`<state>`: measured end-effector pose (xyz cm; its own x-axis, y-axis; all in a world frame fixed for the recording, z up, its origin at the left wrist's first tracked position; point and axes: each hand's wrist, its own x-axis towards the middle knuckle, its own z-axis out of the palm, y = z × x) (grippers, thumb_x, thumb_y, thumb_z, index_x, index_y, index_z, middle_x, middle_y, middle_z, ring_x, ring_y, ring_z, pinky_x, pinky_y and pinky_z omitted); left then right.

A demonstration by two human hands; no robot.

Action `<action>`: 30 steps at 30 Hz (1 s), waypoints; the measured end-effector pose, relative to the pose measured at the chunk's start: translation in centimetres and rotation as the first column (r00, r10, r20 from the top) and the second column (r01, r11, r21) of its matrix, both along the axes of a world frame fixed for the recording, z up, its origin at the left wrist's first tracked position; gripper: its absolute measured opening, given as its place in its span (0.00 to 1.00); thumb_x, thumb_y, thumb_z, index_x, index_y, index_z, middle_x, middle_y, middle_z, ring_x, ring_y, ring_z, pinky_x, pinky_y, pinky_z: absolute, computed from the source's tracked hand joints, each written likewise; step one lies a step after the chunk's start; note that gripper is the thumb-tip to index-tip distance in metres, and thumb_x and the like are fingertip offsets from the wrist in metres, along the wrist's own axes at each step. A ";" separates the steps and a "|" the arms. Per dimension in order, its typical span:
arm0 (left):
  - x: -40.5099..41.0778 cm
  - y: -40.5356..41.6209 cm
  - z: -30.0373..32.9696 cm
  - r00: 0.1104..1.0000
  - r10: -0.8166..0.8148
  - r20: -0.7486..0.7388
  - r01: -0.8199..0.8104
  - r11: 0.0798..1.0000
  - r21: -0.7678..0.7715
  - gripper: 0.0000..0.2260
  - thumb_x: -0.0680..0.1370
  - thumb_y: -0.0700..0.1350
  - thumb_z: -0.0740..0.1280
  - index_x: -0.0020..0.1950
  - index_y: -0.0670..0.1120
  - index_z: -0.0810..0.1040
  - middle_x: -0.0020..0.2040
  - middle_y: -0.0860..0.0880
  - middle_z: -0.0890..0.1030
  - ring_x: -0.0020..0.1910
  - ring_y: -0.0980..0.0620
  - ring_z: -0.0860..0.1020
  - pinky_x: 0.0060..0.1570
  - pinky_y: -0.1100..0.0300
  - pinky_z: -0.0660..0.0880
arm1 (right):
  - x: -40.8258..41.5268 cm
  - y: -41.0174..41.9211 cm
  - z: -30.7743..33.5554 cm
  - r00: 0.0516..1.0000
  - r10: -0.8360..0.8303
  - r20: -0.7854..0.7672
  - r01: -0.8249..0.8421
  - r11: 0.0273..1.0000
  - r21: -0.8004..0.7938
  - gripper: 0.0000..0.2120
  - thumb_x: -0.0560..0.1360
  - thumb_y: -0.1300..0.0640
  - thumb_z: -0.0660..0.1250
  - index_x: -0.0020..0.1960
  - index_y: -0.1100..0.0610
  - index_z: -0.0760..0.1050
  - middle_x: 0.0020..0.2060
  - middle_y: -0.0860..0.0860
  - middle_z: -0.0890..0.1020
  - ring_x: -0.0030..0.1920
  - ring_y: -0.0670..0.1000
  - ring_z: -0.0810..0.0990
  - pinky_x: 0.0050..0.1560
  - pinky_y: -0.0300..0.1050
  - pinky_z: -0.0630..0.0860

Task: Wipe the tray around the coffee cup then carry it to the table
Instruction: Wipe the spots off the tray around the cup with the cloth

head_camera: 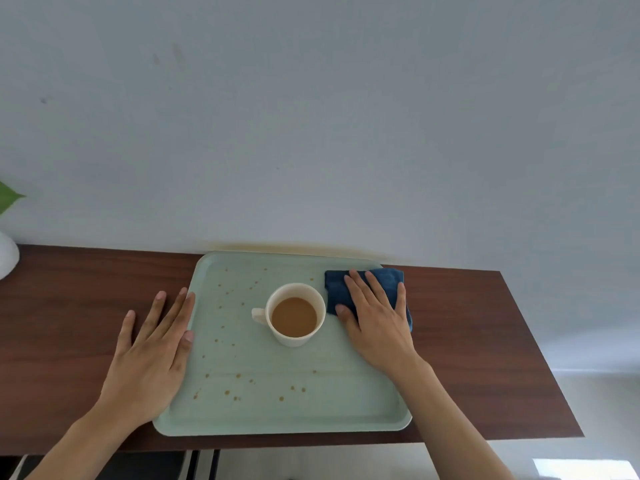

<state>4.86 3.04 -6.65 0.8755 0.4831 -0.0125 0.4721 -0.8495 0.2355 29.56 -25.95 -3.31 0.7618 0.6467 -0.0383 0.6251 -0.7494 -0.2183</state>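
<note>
Pale green tray (277, 415) sits on dark wood counter (485, 341), long axis left-right, far edge at the wall. Coffee cup (294, 315) near centre, handle pointing left; brown drips around it. Right hand (375, 318), fingers flat, presses blue cloth (363, 284) at far-right corner. Left hand (152, 355) flat, splayed against left rim. Bare counter both sides.

tray (242, 348): no text or label
cup (296, 315): plain, no brand or print
cloth (367, 285): no tag readable
worktop (86, 289): no markings
</note>
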 end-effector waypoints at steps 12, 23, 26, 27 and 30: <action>0.0 -0.2 0.0 1.000 -0.001 0.012 0.001 1.000 -0.008 0.28 0.83 0.57 0.42 0.83 0.57 0.41 0.84 0.55 0.50 0.83 0.55 0.42 0.80 0.39 0.45 | -8.0 -5.7 0.2 0.997 0.053 -0.049 -0.053 0.999 -0.003 0.32 0.84 0.34 0.45 0.84 0.44 0.48 0.83 0.37 0.46 0.82 0.41 0.37 0.80 0.62 0.34; 0.1 -0.2 0.1 1.000 0.011 0.018 -0.011 1.000 -0.013 0.28 0.83 0.56 0.43 0.84 0.56 0.44 0.84 0.56 0.52 0.83 0.55 0.44 0.80 0.39 0.46 | -12.3 -8.1 -2.1 0.987 0.077 0.141 -0.081 0.996 0.023 0.28 0.85 0.40 0.47 0.76 0.51 0.72 0.77 0.46 0.71 0.76 0.53 0.71 0.72 0.62 0.61; 0.1 -0.2 0.0 1.000 0.011 0.018 -0.010 1.000 -0.013 0.28 0.83 0.57 0.42 0.84 0.56 0.43 0.84 0.56 0.51 0.83 0.56 0.43 0.81 0.40 0.45 | -11.3 -7.0 -1.2 0.997 0.063 0.050 -0.063 0.998 0.008 0.27 0.86 0.41 0.46 0.79 0.49 0.67 0.80 0.43 0.66 0.80 0.49 0.63 0.77 0.61 0.55; 0.1 -0.2 0.0 1.000 0.010 0.018 -0.010 1.000 -0.014 0.28 0.83 0.57 0.42 0.84 0.56 0.44 0.84 0.57 0.51 0.83 0.56 0.43 0.81 0.40 0.45 | -10.7 -6.5 -0.9 0.998 0.057 0.024 -0.057 0.998 -0.003 0.27 0.86 0.41 0.45 0.81 0.48 0.64 0.81 0.42 0.63 0.82 0.47 0.58 0.79 0.60 0.51; 0.0 -0.2 -0.1 1.000 0.010 0.016 -0.009 1.000 -0.014 0.28 0.83 0.58 0.41 0.84 0.57 0.43 0.84 0.57 0.51 0.83 0.56 0.43 0.81 0.40 0.45 | -8.3 -5.0 -0.6 1.000 0.027 -0.011 -0.027 0.999 -0.021 0.28 0.86 0.38 0.40 0.84 0.44 0.53 0.83 0.39 0.52 0.83 0.43 0.43 0.81 0.58 0.38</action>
